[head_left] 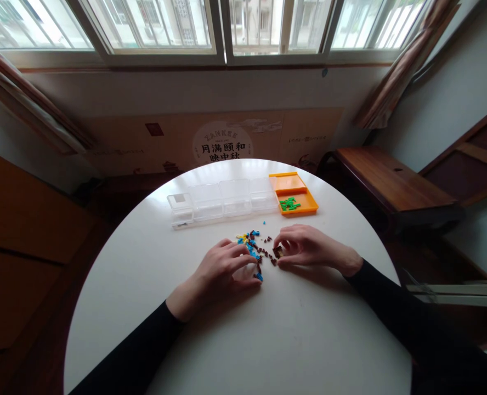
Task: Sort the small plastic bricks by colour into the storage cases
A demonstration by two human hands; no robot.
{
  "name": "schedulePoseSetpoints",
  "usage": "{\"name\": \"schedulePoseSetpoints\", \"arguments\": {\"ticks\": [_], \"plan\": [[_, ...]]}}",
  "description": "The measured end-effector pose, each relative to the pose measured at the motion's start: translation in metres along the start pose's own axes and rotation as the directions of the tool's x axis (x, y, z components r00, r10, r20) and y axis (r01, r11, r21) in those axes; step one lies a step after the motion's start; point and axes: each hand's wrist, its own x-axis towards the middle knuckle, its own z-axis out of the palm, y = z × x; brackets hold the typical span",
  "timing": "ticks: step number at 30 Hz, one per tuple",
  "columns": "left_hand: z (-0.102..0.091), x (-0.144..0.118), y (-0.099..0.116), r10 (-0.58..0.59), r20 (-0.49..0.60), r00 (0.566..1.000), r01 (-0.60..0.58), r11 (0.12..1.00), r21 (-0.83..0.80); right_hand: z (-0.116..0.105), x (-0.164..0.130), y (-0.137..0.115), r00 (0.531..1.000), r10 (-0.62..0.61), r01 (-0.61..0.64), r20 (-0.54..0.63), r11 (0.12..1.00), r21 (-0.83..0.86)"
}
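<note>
Daylight from barred windows [161,24] falls on a round, glossy white table [301,323]. Along its far side lies a long, clear plastic case [204,207] divided into compartments, its right end against a shallow orange plastic tray [283,182]. That tray has a far and a near section; small, bright green plastic pieces [290,204] lie heaped in the left part of the near one. Nearer, at mid-table, small blue, yellow and dark brown plastic pieces [252,249] spread loosely between the hands. The left hand [222,266] rests at the pile's left edge, thumb and forefinger curved apart around a gap. The right hand [305,246], on the pile's right, pinches a dark brown block [277,252] between thumb and fingertips.
</note>
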Motion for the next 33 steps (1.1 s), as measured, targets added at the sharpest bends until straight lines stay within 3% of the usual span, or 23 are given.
{"name": "schedulePoseSetpoints", "arguments": {"ticks": [15,25,33], "plan": [[-0.001,0.002,-0.007,-0.087,-0.049,0.995,0.089,0.996,0.025,0.028,0.017,-0.001,0.983,-0.104,0.095,-0.151,0.993,-0.066],[-0.006,-0.002,-0.017,-0.071,-0.066,0.995,0.074,0.996,0.044,0.030,0.043,0.011,0.963,-0.234,0.210,-0.137,0.963,-0.168],[-0.008,0.000,-0.017,-0.056,-0.079,0.995,0.058,0.998,0.025,0.029,0.042,0.014,0.966,-0.160,0.157,-0.202,0.987,-0.030]]}}
